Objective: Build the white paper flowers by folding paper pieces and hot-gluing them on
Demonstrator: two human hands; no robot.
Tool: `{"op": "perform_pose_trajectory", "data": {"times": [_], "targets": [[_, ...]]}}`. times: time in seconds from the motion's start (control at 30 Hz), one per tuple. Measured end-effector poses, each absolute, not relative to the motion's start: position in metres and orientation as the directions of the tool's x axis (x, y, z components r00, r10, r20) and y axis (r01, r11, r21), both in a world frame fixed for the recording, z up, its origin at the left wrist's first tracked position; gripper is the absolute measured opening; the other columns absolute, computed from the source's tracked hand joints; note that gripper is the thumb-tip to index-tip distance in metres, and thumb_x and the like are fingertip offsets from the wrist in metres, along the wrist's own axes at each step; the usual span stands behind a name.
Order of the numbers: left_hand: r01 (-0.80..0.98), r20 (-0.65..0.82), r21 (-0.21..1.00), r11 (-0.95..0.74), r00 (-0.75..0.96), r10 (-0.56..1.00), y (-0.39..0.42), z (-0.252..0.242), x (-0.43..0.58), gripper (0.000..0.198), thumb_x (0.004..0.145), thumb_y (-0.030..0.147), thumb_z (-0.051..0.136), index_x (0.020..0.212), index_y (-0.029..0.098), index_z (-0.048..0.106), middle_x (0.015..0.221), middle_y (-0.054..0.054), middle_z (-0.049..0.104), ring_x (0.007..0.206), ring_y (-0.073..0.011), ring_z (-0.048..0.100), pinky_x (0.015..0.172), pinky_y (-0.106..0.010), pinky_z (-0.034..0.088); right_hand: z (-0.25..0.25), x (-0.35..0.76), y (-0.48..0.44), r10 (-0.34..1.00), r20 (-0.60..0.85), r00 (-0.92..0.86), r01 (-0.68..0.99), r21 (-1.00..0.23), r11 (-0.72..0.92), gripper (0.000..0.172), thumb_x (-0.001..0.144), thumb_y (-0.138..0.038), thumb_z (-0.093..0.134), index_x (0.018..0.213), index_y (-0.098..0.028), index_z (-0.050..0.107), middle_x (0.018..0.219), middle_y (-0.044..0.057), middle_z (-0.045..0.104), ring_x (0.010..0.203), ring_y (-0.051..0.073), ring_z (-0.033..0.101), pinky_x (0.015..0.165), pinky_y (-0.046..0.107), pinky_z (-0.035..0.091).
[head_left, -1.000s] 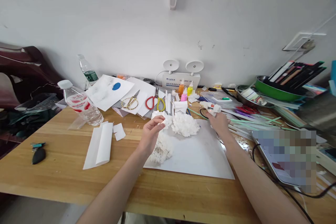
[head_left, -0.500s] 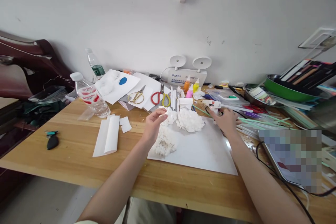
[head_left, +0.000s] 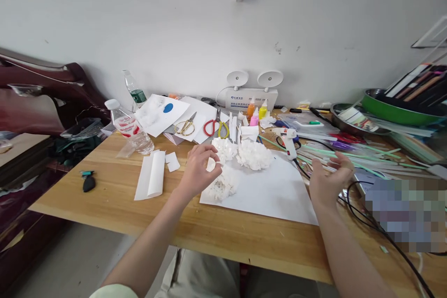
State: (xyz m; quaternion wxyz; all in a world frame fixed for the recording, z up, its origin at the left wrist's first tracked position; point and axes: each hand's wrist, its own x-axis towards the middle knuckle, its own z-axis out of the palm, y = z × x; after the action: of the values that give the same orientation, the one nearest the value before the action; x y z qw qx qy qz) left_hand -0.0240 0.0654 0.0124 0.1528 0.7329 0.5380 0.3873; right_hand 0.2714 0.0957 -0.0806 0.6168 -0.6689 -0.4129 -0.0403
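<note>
The left hand (head_left: 200, 167) is curled near three white, ruffled paper clusters (head_left: 254, 154), thumb and fingertip close together; whether they grip anything cannot be determined. The right hand (head_left: 330, 179) is open, apart from the white plastic glue gun (head_left: 288, 140), positioned at the far right corner of the flat white paper sheet (head_left: 272, 195).

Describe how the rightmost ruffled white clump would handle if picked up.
The ruffled white clump is probably light, looking built from thin, papery petals. Its loose, frilly edges would likely crush if squeezed. Its broad, low shape suggests sliding rather than rolling.
</note>
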Motion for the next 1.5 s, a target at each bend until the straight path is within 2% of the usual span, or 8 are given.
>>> {"op": "perform_pose_trajectory", "data": {"times": [0.13,0.37,0.5,0.67,0.97,1.5], "targets": [[0.787,0.351,0.487,-0.379,0.222,0.91,0.051,0.008,-0.036,0.004,0.07,0.015,0.053,0.07,0.019,0.055,0.096,-0.004,0.056,0.095,-0.02,0.047,0.087,-0.038,0.035,-0.077,0.272,0.096,0.522,0.546,0.655,0.573,-0.81,0.128,0.047,0.068,-0.025,0.057,0.113,-0.022,0.045,0.1,0.005,0.046,0.088,0.02,0.048,0.079,0.04,0.041],[0.816,0.237,0.225,-0.533,0.485,0.842,0.047,0.002,-0.05,0.01,0.079,0.017,0.047,0.077,0.02,0.056,0.104,-0.003,0.056,0.103,-0.0202,0.043,0.087,-0.038,0.031,-0.074,0.273,0.095,0.522,0.547,0.655,0.554,-0.817,0.161,0.041,0.07,-0.026,0.056,0.11,-0.022,0.05,0.102,0.005,0.049,0.088,0.019,0.049,0.077,0.039,0.042],[0.792,0.197,0.129,-0.597,0.569,0.798,0.049,0.002,-0.053,0.01,0.081,0.018,0.046,0.081,0.02,0.055,0.106,-0.003,0.056,0.104,-0.0198,0.042,0.088,-0.038,0.03,-0.071,0.272,0.094,0.537,0.536,0.652,0.551,-0.821,0.15,0.038,0.07,-0.026,0.054,0.107,-0.023,0.053,0.1,0.005,0.049,0.086,0.019,0.05,0.074,0.039,0.043],[0.785,0.174,0.093,-0.613,0.593,0.786,0.049,0.003,-0.051,0.01,0.08,0.018,0.046,0.078,0.02,0.055,0.104,-0.002,0.056,0.103,-0.0196,0.043,0.089,-0.038,0.03,-0.065,0.268,0.092,0.559,0.523,0.643,0.547,-0.825,0.142,0.034,0.07,-0.025,0.052,0.104,-0.021,0.056,0.096,0.005,0.05,0.083,0.018,0.049,0.072,0.035,0.043],[0.889,0.186,0.107,-0.445,0.422,0.887,0.047,-0.011,-0.024,0.006,0.07,0.016,0.049,0.069,0.018,0.054,0.093,-0.005,0.055,0.093,-0.0209,0.047,0.083,-0.037,0.036,-0.063,0.267,0.092,0.576,0.491,0.654,0.491,-0.854,0.171,0.03,0.069,-0.022,0.054,0.098,-0.018,0.059,0.094,0.005,0.05,0.079,0.015,0.05,0.07,0.03,0.043],[0.909,0.185,0.015,-0.417,0.408,0.894,0.053,-0.017,-0.013,0.006,0.067,0.018,0.05,0.064,0.017,0.055,0.09,-0.008,0.053,0.088,-0.0242,0.046,0.076,-0.04,0.038,-0.064,0.268,0.091,0.604,0.471,0.643,0.459,-0.868,0.188,0.029,0.073,-0.027,0.052,0.1,-0.02,0.058,0.098,0.005,0.052,0.082,0.015,0.051,0.069,0.03,0.044]]}}
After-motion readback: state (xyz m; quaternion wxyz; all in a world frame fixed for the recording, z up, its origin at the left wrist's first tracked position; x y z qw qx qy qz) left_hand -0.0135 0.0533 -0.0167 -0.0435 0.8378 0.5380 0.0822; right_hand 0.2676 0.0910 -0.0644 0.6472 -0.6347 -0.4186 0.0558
